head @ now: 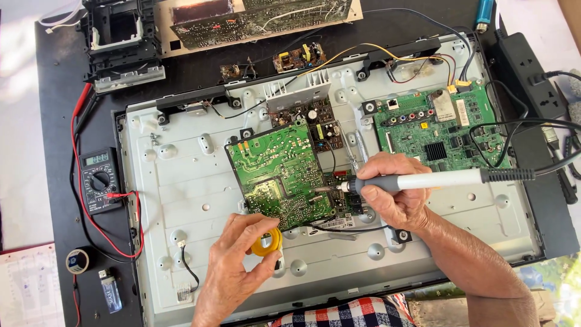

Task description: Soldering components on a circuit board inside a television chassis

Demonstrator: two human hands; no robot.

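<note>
We have the television's back cover off and its grey metal chassis [200, 200] lying flat on the dark bench [54, 91], filling most of it. Near the middle of the chassis the green power board [275, 175] is lifted and tilted, solder side up, so we judge the opening-up done and the solder work under way; the board is not yet laid back or fastened, and the chassis is still bare.

Our right hand [390, 191] is closed around the grey handle of the soldering iron [423, 180], whose tip meets the right edge of the power board. Our left hand [233, 266] pinches a small yellow spool of solder [268, 242] between thumb and fingers, just below the board's lower edge, apart from the iron's tip. Whether any joint is finished we cannot tell.

The green main board [436, 124] sits fixed at the chassis's right end, its wires plugged in. By the bench's left edge lies the multimeter [100, 180] with red lead attached; near the front left corner are a roll of black tape [77, 261] and a small lighter [110, 290]. A black power strip [526, 75] runs along the right edge.

At the far left corner stands an open black plastic housing [121, 42]; its square well looks empty. Beside it lies another long circuit board [260, 18].
</note>
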